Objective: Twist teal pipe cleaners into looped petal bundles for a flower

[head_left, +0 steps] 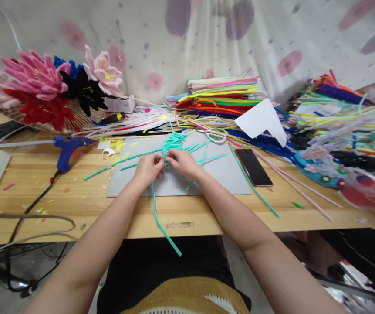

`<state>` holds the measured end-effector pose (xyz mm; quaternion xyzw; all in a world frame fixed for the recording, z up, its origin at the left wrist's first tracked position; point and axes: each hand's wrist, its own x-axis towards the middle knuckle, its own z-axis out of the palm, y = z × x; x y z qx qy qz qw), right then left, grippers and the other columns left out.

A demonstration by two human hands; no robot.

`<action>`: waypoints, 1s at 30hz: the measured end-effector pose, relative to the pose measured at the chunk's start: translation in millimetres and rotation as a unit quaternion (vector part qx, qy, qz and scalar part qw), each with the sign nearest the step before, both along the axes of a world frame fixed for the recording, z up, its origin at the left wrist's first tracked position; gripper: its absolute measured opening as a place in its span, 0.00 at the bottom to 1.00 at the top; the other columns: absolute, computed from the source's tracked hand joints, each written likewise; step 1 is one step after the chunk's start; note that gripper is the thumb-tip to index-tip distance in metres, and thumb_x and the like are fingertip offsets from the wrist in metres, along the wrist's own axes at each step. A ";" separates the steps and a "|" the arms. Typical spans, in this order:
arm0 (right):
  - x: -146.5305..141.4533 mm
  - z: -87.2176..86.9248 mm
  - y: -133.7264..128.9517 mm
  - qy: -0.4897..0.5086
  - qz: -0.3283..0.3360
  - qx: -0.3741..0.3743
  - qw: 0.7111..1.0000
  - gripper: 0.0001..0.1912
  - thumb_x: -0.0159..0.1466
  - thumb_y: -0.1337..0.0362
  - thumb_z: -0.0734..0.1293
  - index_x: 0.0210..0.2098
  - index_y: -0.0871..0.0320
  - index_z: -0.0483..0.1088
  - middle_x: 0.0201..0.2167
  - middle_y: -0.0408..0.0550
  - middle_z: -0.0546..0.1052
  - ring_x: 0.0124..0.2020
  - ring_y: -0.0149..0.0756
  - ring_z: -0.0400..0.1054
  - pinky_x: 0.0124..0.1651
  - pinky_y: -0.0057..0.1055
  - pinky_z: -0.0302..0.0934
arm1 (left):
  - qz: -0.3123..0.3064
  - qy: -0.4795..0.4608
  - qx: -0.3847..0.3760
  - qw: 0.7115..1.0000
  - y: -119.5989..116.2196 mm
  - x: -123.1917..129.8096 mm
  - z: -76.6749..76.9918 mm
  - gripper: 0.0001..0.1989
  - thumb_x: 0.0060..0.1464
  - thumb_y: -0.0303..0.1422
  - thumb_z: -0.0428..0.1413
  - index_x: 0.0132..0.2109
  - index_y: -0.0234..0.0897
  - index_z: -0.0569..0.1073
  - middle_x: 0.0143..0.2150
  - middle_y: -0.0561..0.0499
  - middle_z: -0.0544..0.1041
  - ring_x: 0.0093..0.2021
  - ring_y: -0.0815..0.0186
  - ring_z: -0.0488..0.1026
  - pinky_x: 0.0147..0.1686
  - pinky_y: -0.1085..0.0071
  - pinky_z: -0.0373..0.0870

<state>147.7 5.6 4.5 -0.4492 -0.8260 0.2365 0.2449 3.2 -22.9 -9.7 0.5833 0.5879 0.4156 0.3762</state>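
Note:
Over the grey mat (220, 183), both my hands meet at the lower end of a bunched teal pipe-cleaner piece (173, 141). My left hand (150, 167) has its thumb and fingers pinched on the teal stems. Close beside it, my right hand (181, 163) pinches the same piece, its fingertips almost touching the left ones. One long teal stem (156, 213) hangs from between the hands past the table's front edge. Other teal stems (122, 162) stick out left and right under the hands.
White-handled scissors (216, 135) lie behind the mat. A phone (254, 167) is at its right, a blue glue gun (67, 152) at its left. Pipe-cleaner bundles (221, 93) are stacked at the back. Fuzzy flowers (37, 78) stand at the back left, beyond a wooden table (89, 205).

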 end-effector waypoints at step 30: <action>39.4 4.6 16.7 -0.187 0.028 0.080 0.979 0.12 0.60 0.58 0.63 0.39 0.56 0.73 0.37 0.50 0.74 0.41 0.36 0.64 0.42 0.28 0.53 | 0.145 -0.387 -0.007 0.911 10.3 -2.9 -4.0 0.07 0.46 0.30 0.58 0.28 0.33 0.66 0.25 0.56 0.67 0.28 0.72 0.71 0.30 0.72 0.74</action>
